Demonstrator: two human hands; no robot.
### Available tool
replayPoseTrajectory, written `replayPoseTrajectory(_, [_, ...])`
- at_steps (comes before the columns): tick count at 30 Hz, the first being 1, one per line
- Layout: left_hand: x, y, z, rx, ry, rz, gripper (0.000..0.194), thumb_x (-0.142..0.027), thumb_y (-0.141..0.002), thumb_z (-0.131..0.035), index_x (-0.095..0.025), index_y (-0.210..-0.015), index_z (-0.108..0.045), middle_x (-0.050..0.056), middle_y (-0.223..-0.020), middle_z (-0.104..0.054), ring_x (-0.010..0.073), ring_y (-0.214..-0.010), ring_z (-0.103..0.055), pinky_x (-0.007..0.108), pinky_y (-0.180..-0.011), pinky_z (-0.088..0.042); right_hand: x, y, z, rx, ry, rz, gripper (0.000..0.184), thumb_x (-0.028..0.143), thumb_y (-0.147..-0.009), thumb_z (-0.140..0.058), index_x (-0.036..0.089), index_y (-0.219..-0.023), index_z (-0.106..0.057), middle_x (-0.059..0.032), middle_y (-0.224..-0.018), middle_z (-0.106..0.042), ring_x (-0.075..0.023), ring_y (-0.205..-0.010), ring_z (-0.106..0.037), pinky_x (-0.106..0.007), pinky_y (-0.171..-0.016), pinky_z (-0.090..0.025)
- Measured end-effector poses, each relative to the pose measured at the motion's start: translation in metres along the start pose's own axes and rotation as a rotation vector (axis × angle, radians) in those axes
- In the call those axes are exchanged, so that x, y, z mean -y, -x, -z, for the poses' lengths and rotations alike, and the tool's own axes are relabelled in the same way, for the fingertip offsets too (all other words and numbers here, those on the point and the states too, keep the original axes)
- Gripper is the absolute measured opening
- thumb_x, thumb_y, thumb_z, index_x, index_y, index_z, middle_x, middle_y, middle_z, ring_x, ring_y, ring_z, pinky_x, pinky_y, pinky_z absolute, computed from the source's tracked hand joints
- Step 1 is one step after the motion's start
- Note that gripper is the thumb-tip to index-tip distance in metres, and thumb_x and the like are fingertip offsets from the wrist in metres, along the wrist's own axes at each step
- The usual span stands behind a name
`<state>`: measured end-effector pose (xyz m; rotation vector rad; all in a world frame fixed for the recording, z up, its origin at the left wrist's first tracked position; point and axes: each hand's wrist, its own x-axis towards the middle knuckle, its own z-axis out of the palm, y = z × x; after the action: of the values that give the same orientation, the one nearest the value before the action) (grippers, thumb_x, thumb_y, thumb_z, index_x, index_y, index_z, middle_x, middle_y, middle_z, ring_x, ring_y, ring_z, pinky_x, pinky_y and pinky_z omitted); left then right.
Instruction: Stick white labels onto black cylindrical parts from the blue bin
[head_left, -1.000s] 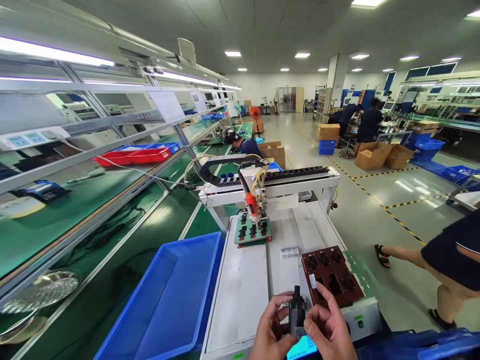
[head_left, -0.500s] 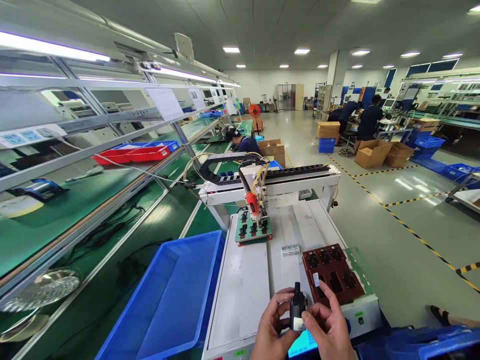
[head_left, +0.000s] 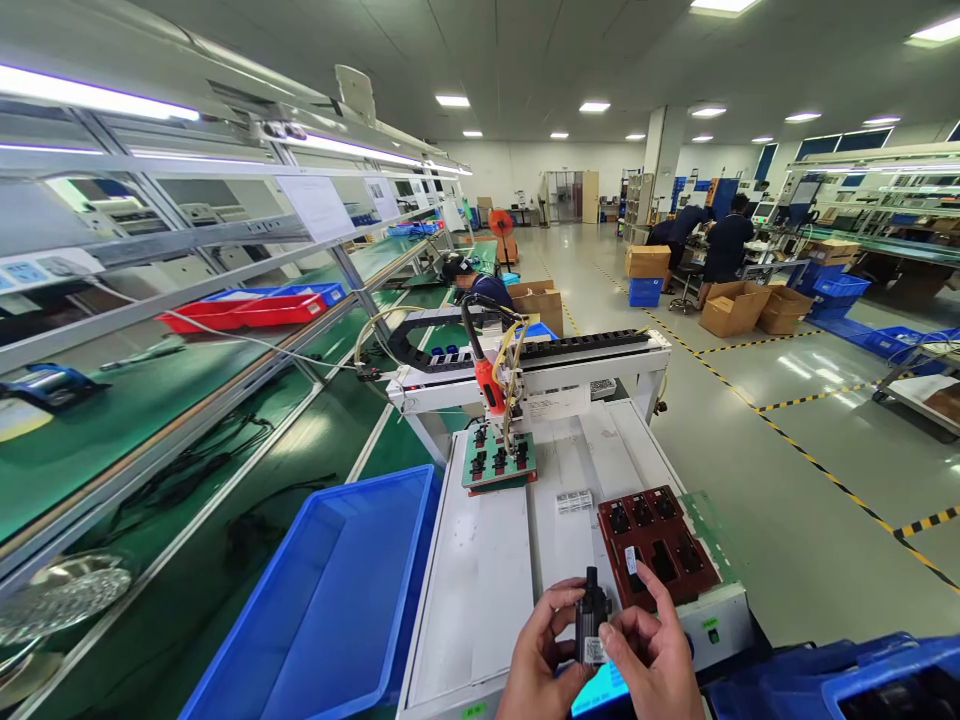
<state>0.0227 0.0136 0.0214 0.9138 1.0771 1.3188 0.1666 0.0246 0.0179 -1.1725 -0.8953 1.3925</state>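
Between my two hands, a small black ribbed part (head_left: 590, 618) is held upright, a short round spout on top and a white label with printed code low on its face. My left hand (head_left: 541, 650) grips it from the left side with fingers and thumb. The thumb of my right hand (head_left: 651, 648) presses by the label's edge, and its other fingers are partly hidden behind the part. At my raised right index fingertip is another white label (head_left: 631, 560). Just beyond lies a dark red fixture (head_left: 622, 570) with several black parts in its recesses.
The white bench machine (head_left: 491, 560) carries an orange-red screwdriver head (head_left: 491, 385) over a green fixture (head_left: 480, 478) of black parts. A sheet of labels (head_left: 574, 502) lies on its bed. A blue bin (head_left: 315, 590) stands left; another blue bin (head_left: 832, 675) is at lower right.
The view has shifted slightly to the right. The black part has turned a little, so the print on its label now shows. Both hands keep their hold.
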Motion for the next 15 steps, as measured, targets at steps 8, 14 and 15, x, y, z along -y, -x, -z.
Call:
replayPoseTrajectory(8, [0.010, -0.005, 0.005, 0.095, 0.186, 0.047, 0.066, -0.036, -0.062, -0.101, -0.026, -0.118, -0.068, 0.012, -0.126, -0.066, 0.0242, -0.097, -0.069, 0.026, -0.071, -0.052, -0.019, 0.004, 0.006, -0.191, 0.277, 0.274, 0.086, 0.057, -0.084, -0.082, 0.022, -0.151, -0.041, -0.0040, -0.083, -0.072, -0.0181, -0.053, -0.051, -0.032, -0.049, -0.042])
replayPoseTrajectory(14, [0.026, -0.002, 0.008, 0.025, -0.170, -0.043, 0.039, -0.028, -0.067, -0.093, -0.026, -0.103, -0.079, 0.013, -0.136, -0.065, 0.0363, -0.124, -0.064, 0.028, -0.071, -0.056, -0.047, -0.005, 0.007, -0.031, 0.610, 0.253, 0.097, 0.038, -0.070, -0.084, 0.023, -0.156, -0.043, 0.0034, -0.057, -0.064, -0.0247, -0.049, -0.060, -0.033, -0.051, -0.042])
replayPoseTrajectory(15, [0.028, -0.002, 0.008, 0.029, -0.187, -0.028, 0.041, -0.026, -0.065, -0.093, -0.027, -0.103, -0.079, 0.013, -0.134, -0.066, 0.0362, -0.124, -0.064, 0.028, -0.071, -0.056, -0.052, -0.010, 0.010, -0.004, 0.622, 0.246, 0.098, 0.035, -0.067, -0.085, 0.025, -0.156, -0.045, 0.0029, -0.059, -0.066, -0.0261, -0.052, -0.062, -0.033, -0.054, -0.044])
